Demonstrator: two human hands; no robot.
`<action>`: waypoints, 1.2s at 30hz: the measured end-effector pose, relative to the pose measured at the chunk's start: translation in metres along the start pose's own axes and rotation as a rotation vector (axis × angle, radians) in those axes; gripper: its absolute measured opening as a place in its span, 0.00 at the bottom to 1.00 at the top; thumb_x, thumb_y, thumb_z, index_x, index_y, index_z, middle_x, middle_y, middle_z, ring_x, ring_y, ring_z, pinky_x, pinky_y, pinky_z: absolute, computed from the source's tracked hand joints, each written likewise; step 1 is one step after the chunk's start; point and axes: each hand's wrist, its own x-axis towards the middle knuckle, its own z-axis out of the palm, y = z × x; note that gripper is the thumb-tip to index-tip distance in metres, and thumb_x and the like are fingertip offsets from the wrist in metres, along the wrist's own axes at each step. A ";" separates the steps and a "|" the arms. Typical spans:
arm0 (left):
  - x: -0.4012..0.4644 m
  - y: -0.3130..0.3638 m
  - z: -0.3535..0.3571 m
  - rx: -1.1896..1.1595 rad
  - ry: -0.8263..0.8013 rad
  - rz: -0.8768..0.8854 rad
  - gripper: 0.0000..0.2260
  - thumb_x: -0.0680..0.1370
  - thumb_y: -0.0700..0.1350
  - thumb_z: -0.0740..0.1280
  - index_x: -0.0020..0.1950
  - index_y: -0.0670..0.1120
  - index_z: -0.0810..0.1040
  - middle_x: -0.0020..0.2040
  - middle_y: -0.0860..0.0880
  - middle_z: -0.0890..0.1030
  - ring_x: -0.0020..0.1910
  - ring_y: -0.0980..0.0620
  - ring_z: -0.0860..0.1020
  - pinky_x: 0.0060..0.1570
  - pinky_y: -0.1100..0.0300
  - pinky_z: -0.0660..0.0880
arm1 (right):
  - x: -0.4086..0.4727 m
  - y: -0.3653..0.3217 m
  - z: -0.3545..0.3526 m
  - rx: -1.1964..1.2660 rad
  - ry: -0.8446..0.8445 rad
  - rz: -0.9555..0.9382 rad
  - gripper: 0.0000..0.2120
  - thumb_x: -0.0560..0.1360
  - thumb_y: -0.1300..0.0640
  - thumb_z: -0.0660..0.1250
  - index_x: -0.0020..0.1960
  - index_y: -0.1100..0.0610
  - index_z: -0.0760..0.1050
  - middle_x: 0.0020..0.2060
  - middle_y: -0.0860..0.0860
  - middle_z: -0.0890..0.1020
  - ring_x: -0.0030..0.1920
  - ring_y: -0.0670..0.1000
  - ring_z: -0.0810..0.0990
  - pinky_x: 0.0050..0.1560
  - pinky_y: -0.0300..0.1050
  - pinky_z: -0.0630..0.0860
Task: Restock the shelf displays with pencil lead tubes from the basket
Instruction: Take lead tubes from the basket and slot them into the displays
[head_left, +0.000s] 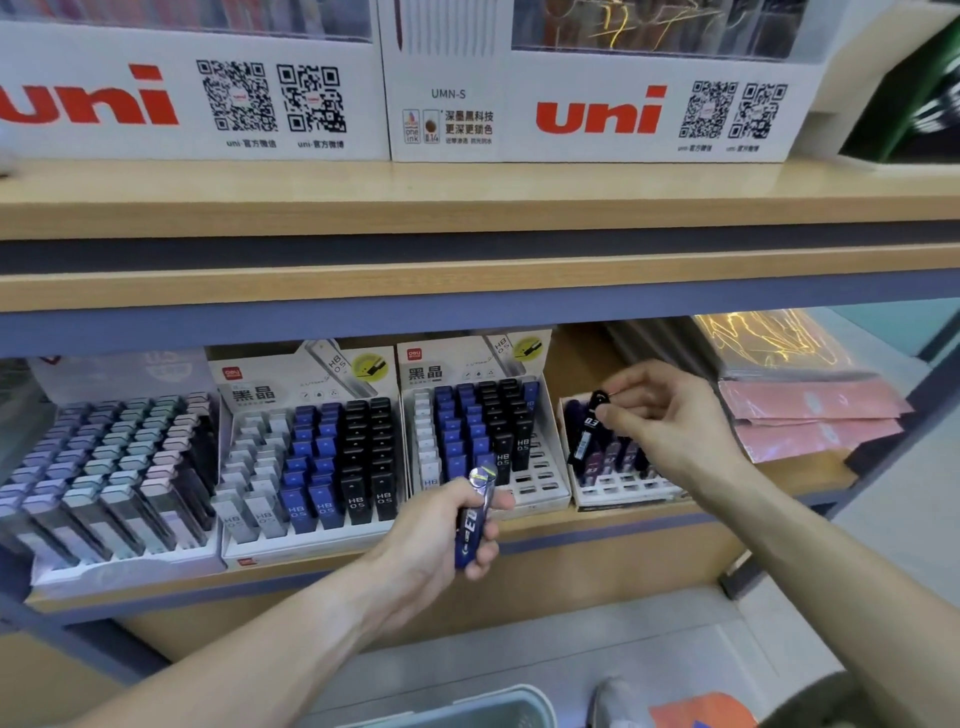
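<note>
The slim black pencil lead tube with white lettering (589, 428) stands nearly upright, its long axis tipped a little so the rounded cap leans up and to the right while the lower end points down into the small white display tray at the right of the row (621, 488). The right hand (670, 415) pinches this tube near its cap between thumb and fingertips, the other fingers curled behind. The blue and silver pencil lead tube (474, 522) lies steeply slanted in the left hand (441, 535), cap up and slightly right, base down towards the wrist; the fingers wrap round its barrel in front of the wooden shelf edge (571, 525).

The small tray holds a few dark purple tubes at its back, with open slots in its white grid in front. Just to its left stands a white cardboard display box with rows of white, blue and black tubes (478, 431), its front right slots open. Further left are a second similar box, fully stocked (306, 457), and a tray of pastel-capped grey tubes (109, 467). Pink plastic packets (810, 421) lie stacked right of the small tray. Above, white boxes with red lettering (597, 111) sit on the upper shelf. The pale grey basket rim (498, 701) shows at the bottom edge.

The black tube is glossy and bears a pale label strip low on its barrel.
</note>
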 end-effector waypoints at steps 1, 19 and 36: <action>0.002 0.000 0.004 -0.006 -0.011 0.015 0.14 0.83 0.39 0.57 0.57 0.33 0.79 0.33 0.45 0.74 0.28 0.48 0.70 0.26 0.58 0.63 | -0.001 0.003 -0.005 -0.023 -0.011 0.009 0.09 0.72 0.61 0.78 0.46 0.50 0.81 0.37 0.50 0.86 0.41 0.53 0.84 0.48 0.49 0.82; 0.054 -0.021 0.100 0.213 -0.102 0.210 0.08 0.86 0.45 0.60 0.61 0.50 0.78 0.57 0.50 0.84 0.50 0.50 0.86 0.55 0.50 0.83 | -0.004 0.069 -0.071 -0.560 0.027 -0.130 0.12 0.72 0.65 0.73 0.48 0.49 0.78 0.39 0.42 0.84 0.40 0.44 0.83 0.47 0.50 0.82; 0.069 -0.041 0.115 0.277 -0.127 0.206 0.08 0.86 0.44 0.60 0.62 0.51 0.76 0.61 0.56 0.78 0.53 0.48 0.85 0.52 0.54 0.84 | 0.000 0.096 -0.080 -0.570 -0.015 -0.162 0.14 0.72 0.64 0.73 0.47 0.46 0.76 0.40 0.40 0.82 0.42 0.40 0.81 0.46 0.46 0.80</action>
